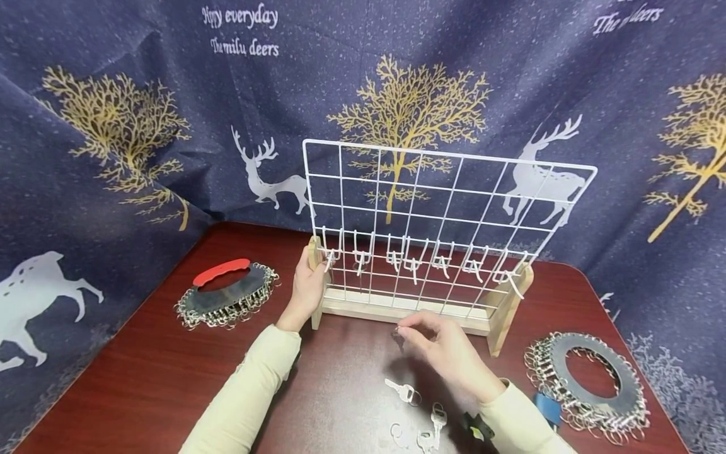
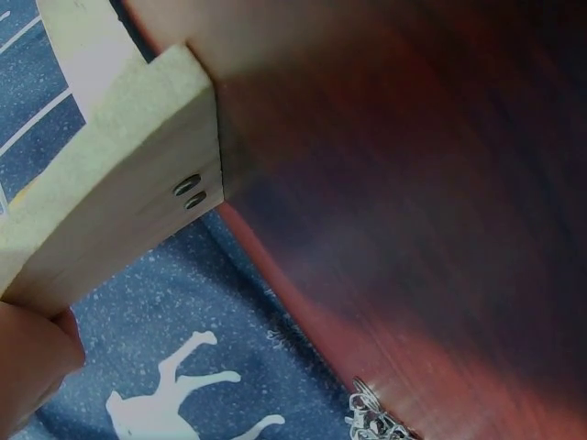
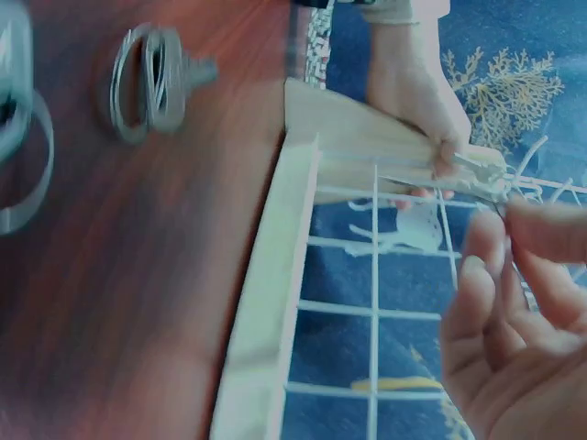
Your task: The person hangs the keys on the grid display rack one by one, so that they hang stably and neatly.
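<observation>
A white wire grid rack (image 1: pixel 416 186) stands on a wooden base, with a row of white hooks (image 1: pixel 442 261) across its lower part. My left hand (image 1: pixel 309 287) grips the rack's wooden side post (image 2: pixel 138 197) at the left end. In front of the base, my right hand (image 1: pixel 439 347) pinches a small key (image 1: pixel 399 338) between thumb and fingertips; it is blurred and looks dark. The right wrist view shows that hand's curled fingers (image 3: pixel 472 302) before the grid. On the table below lie several loose silver keys (image 1: pixel 406 393) with rings.
On the left lies a metal ring holder with a red handle (image 1: pixel 221 271), hung with many small rings. A second round ring holder (image 1: pixel 604 378) lies at right beside a blue padlock (image 1: pixel 547 408). A dark object (image 1: pixel 479 427) sits near my right sleeve. Printed cloth hangs behind the table.
</observation>
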Demonstrator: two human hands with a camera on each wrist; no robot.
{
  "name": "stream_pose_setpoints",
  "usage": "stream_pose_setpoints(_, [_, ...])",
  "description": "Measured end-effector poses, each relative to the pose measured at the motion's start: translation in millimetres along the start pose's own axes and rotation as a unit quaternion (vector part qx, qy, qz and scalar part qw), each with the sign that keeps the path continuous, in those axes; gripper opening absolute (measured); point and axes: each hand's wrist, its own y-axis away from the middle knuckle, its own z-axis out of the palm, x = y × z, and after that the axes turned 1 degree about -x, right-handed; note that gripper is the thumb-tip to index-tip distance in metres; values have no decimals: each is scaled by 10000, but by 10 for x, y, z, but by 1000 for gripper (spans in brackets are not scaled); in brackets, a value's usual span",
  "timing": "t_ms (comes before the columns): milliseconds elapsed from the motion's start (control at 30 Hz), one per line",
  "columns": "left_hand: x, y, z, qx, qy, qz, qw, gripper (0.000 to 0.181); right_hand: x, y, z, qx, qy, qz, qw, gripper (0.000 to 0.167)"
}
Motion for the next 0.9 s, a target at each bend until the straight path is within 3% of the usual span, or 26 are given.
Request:
stream_pose_setpoints(100, [13, -9, 3, 3, 66, 7, 10000, 19, -20, -36, 47, 398, -515, 298, 9974, 13])
stream_pose_setpoints(233, [21, -13, 5, 1, 48, -6, 10000, 19, -67, -74, 117, 960, -948, 318, 9903, 16])
stream_pose_setpoints(467, [40, -4, 3, 64, -26, -49, 10000, 20, -203, -157, 200, 1695, -1883, 740, 9645, 18])
stream_pose_setpoints(567, [55, 2, 3, 105, -65, -64, 9999, 19, -249, -200, 241, 1864, -2641, 1017, 9408, 22])
stream_pose_setpoints(700, [46, -4, 4, 78, -101, -97, 9999, 18, -312, -240, 298, 1986, -3992, 1115, 8881, 16])
stream_pose_setpoints(767, [-39, -37, 10, 57, -98, -129, 9999, 18, -346, -259, 321, 1974, -4481, 1053, 8655, 13])
stream_pose_setpoints(833, [-156, -78, 20, 69, -111, -157, 9998, 19, -379, -276, 338, 1899, -4823, 950, 8499, 11])
stream_pose_setpoints(900, [-268, -115, 28, 74, -72, -181, 9998, 19, -407, -292, 352, 1840, -5012, 867, 8411, 10])
